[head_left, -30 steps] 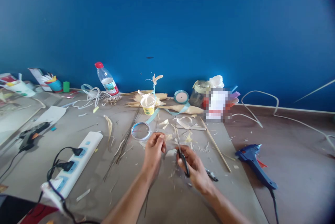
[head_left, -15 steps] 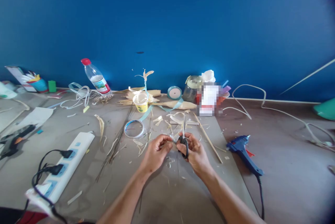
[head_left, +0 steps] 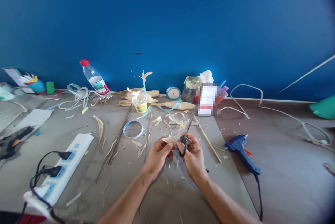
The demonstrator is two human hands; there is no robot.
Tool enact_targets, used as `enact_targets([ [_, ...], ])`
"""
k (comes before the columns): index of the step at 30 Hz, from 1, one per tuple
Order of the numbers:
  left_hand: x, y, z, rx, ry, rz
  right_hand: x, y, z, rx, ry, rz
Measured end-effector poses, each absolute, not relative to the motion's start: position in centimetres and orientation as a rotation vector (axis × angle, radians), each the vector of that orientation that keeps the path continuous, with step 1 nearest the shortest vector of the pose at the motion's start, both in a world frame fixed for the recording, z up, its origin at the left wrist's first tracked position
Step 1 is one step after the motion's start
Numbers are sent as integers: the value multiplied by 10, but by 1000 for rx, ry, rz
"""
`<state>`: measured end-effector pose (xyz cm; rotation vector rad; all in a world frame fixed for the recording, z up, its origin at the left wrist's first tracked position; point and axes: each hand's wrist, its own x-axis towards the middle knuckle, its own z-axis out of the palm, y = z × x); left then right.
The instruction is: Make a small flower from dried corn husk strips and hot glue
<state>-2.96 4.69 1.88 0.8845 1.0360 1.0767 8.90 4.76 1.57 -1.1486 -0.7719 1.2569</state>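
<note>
My left hand (head_left: 158, 153) is closed, pinching a small pale piece of dried husk (head_left: 169, 140) between thumb and fingers. The scissors (head_left: 184, 142), black-handled with the blades pointing up and away, are gripped in my right hand (head_left: 194, 154). My right thumb and fingertips also come close to the husk piece; whether they pinch it I cannot tell. Both hands are nearly together above the table. Past them lie pale husk scraps (head_left: 180, 123) and a thin wooden stick (head_left: 208, 140).
A blue glue gun (head_left: 242, 152) lies at right, its cord running toward me. At left is a white power strip (head_left: 69, 163) with black plugs. Behind stand a yellow cup (head_left: 139, 107) with a husk flower, a ribbon spool (head_left: 173, 93) and a bottle (head_left: 95, 79). A tape roll (head_left: 133, 129) lies left of centre.
The husk piece now shows plainly between my hands. The scissors have tilted, their blades leaning to the right. The view has shifted slightly.
</note>
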Motion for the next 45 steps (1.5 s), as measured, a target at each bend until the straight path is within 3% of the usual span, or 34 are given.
enact_targets([
  [8, -40, 52, 19, 920, 1148, 1136, 98, 43, 20, -1110, -956, 1334],
  [20, -56, 63, 32, 837, 1185, 1323, 104, 31, 21, -1289, -1714, 1327],
  [45, -55, 60, 28, 1027, 1218, 1136, 103, 35, 19, -1283, -1634, 1455],
])
